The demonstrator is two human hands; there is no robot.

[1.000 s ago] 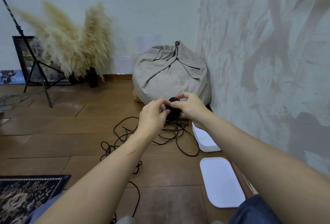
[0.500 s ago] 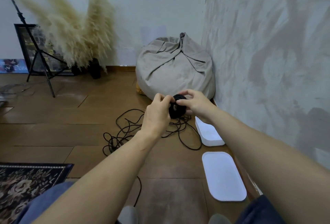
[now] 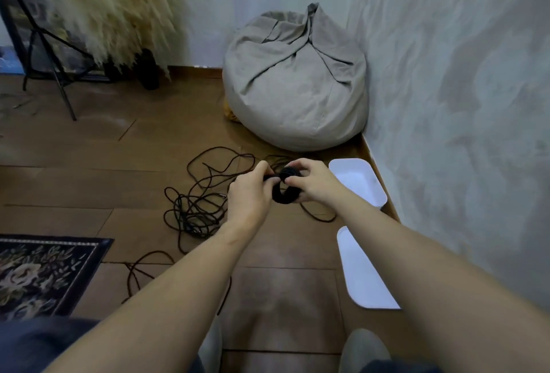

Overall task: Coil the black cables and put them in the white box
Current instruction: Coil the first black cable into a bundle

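Black cable coil (image 3: 285, 191) held above the floor, right hand (image 3: 312, 185) gripping its rim, left hand (image 3: 249, 195) pinching a strand at its top, loose black cables (image 3: 195, 209) tangled on the floor (image 3: 89, 182), white box (image 3: 361, 183) just right by the wall, white lid (image 3: 364, 271) nearer.

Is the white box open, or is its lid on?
Open: the white box shows its bare inside, and the lid lies flat on the floor beside it.

Nothing here can be read; no lettering, label, brand, number or sign shows clearly on any object.
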